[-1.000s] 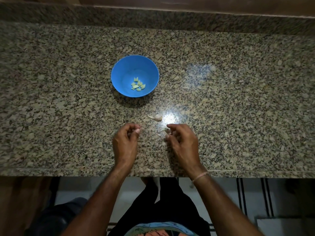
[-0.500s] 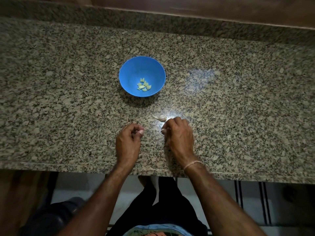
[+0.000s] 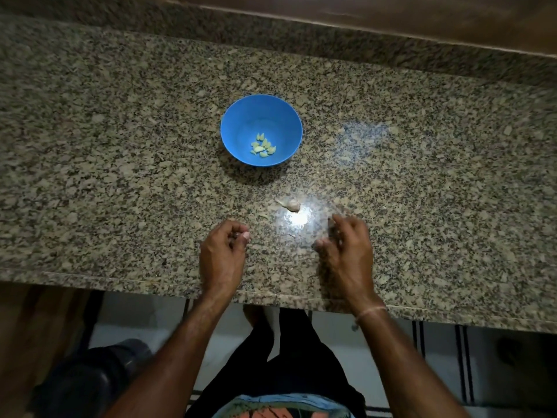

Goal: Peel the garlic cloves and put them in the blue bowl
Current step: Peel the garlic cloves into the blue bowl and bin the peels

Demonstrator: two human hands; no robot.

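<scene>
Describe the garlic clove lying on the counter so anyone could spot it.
On the granite counter, find the blue bowl, then come toward the right hand. Beside the bright glare spot lies one garlic clove. Unlike the bare yellowish cloves in the bowl, it has pale skin and a thin tail.

The right hand (image 3: 346,251) moved right, away from the left hand (image 3: 223,254), and the gap between them widened. Its fingers (image 3: 339,224), previously bunched beside the glare, loosened and blurred. A peel scrap (image 3: 291,235) was uncovered between the hands.
</scene>
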